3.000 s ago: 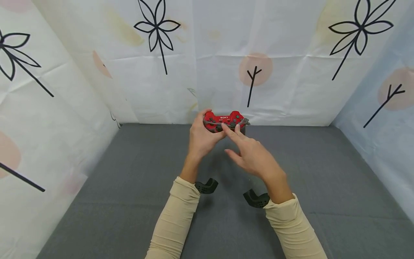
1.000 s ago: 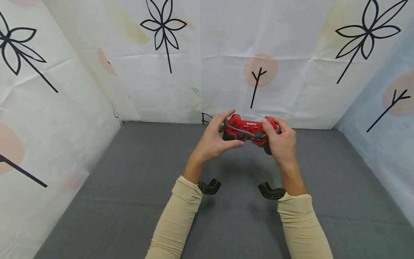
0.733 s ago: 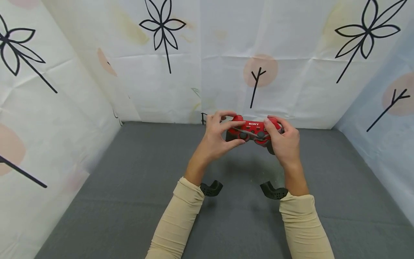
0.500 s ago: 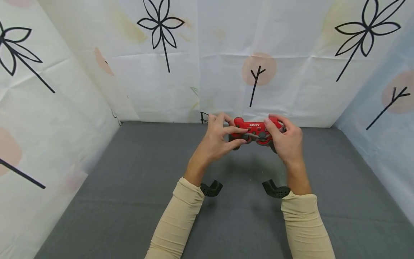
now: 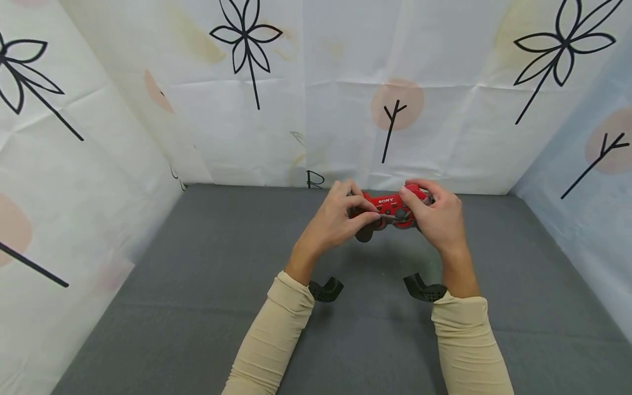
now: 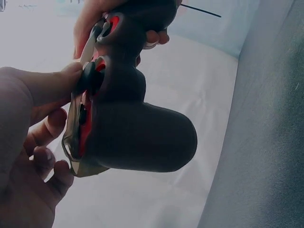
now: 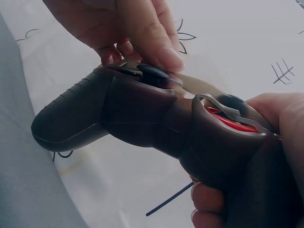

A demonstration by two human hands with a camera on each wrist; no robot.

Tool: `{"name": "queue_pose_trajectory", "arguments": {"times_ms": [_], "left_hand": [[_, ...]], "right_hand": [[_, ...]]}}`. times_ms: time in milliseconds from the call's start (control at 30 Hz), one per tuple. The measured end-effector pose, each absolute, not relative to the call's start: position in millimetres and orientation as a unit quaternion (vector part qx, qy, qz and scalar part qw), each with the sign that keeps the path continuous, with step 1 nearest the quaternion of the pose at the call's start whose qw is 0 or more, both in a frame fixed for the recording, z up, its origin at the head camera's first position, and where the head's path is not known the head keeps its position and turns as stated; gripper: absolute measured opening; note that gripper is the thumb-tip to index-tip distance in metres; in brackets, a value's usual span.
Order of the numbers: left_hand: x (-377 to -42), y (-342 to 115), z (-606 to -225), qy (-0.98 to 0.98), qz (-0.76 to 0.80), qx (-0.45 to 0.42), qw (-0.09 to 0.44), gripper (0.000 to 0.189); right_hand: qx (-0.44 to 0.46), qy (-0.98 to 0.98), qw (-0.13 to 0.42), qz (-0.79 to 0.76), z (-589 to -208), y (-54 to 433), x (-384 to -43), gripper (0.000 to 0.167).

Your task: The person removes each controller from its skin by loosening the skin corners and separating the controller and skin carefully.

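A red Sony game controller [image 5: 392,204] is held up above the table near the back wall. A dark grey rubbery cover [image 6: 147,137] wraps its underside and handles. A thin, pale strip [image 7: 197,86] of this cover runs loosely across the controller's face by the sticks. My left hand [image 5: 332,220] pinches that edge between thumb and forefinger, close to the left stick; its other fingers curl behind. My right hand [image 5: 441,220] grips the right handle, thumb on the face and fingers around the back. The left handle [image 7: 71,111] hangs free of both hands.
A grey cloth-covered table [image 5: 222,329] lies below. White sheets printed with flowers and trees form the back wall [image 5: 340,131], left wall [image 5: 99,181] and right wall [image 5: 582,219] around it. Black wrist mounts [image 5: 326,289] stick out from the sleeves.
The controller has moved right. My right hand has gone from touching its front to gripping its right handle. My left fingers, spread one second ago, have come together in a pinch at the cover's edge.
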State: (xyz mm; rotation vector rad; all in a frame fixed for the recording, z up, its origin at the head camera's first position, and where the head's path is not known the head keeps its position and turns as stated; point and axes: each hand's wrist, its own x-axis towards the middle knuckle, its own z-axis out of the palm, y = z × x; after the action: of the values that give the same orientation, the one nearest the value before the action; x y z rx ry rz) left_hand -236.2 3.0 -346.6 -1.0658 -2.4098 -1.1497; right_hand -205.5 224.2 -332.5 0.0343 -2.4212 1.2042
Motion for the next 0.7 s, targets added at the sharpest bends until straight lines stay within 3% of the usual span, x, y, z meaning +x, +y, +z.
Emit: {"name": "queue_pose_trajectory", "arguments": {"times_ms": [367,700], "left_hand": [[-236.8,11.5,-349.0,-0.78,-0.41,-0.428,0.202,0.011],[-235.8,7.2,-343.8,-0.799,-0.415,-0.416,0.125,0.01]], "right_hand": [[0.006,-0.846,0.203,0.492,-334.1,226.0,-203.4,0.042],[0.001,-0.865,0.189,0.465,-331.7,226.4,-205.8,0.046]]}}
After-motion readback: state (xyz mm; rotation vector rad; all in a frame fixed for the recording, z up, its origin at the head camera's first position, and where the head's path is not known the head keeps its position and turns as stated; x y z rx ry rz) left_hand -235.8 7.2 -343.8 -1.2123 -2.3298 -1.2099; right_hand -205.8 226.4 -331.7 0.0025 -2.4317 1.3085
